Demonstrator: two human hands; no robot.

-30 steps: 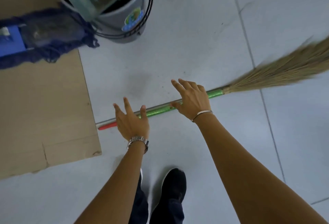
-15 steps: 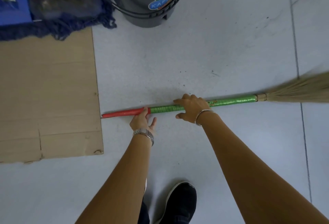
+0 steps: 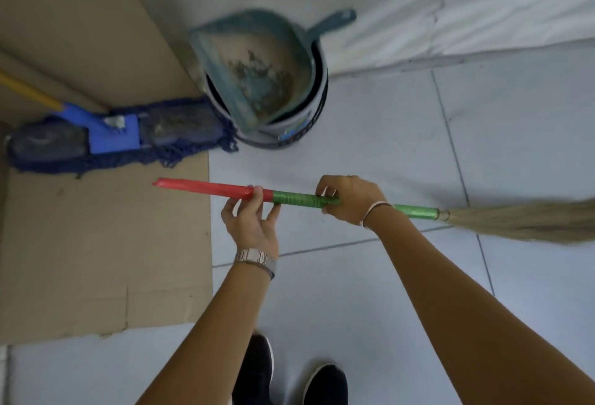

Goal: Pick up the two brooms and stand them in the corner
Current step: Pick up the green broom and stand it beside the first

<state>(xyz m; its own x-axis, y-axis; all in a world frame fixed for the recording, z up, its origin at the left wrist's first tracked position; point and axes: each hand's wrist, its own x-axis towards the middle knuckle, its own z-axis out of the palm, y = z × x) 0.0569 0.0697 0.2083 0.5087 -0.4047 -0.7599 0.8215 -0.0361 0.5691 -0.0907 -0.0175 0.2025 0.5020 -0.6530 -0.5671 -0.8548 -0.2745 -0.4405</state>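
Grass broom [image 3: 299, 200] held roughly level above the tiled floor [image 3: 386, 153], handle running 9-to-3 o'clock: red end at 9, green wrap in the middle, straw bristles [image 3: 528, 222] fanning out at 3 and blurred at the frame edge. Only this one broom shows. Left hand [image 3: 252, 219] grips from below near the red/green join, fingers curled up around the handle, wristwatch [image 3: 256, 259] on the wrist. Right hand [image 3: 349, 200] wraps over the green part just beside it toward 3, bangle [image 3: 373, 211] on the wrist. Both hands closed on the handle, near each other. At 12 of the hands, a grey bucket [image 3: 289, 134] with a teal dustpan [image 3: 254, 63] stuck in it, dirty. At 10, a blue flat mop [image 3: 119, 137] lying on cardboard sheet [image 3: 103, 243], yellow pole toward 10. Black shoes [image 3: 325, 385] at 6.
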